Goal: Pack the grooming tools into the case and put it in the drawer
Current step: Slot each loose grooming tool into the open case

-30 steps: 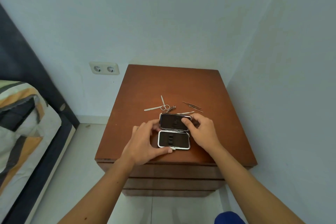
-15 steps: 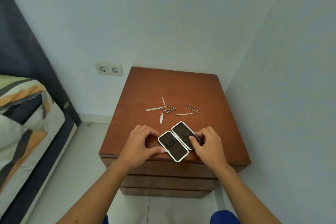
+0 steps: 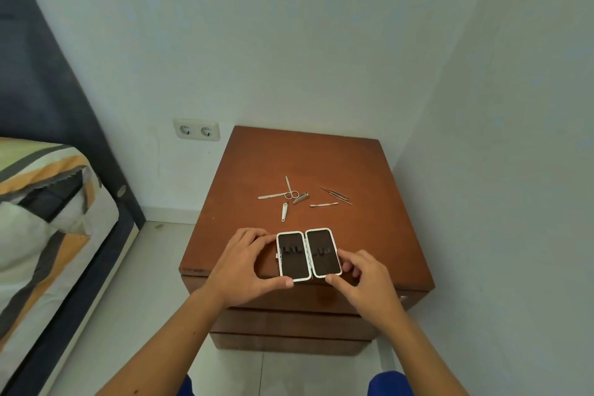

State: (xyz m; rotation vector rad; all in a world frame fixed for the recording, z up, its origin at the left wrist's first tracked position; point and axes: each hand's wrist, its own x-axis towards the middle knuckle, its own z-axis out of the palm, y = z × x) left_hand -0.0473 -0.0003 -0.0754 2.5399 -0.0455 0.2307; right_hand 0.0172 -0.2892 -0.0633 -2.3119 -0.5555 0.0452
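A striped bed [image 3: 48, 202] fills the left of the frame. At lower centre the left hand [image 3: 244, 270] grips the left half of the case [image 3: 308, 255], lying open flat near the tabletop's [image 3: 369, 235] front edge. The right hand [image 3: 363, 283] pinches its right half. Grooming tools [image 3: 300, 196] lie scattered just above.

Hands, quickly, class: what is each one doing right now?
Left hand: fingers and thumb curled round the left half of the open case.
Right hand: fingers curled round the case's right half.
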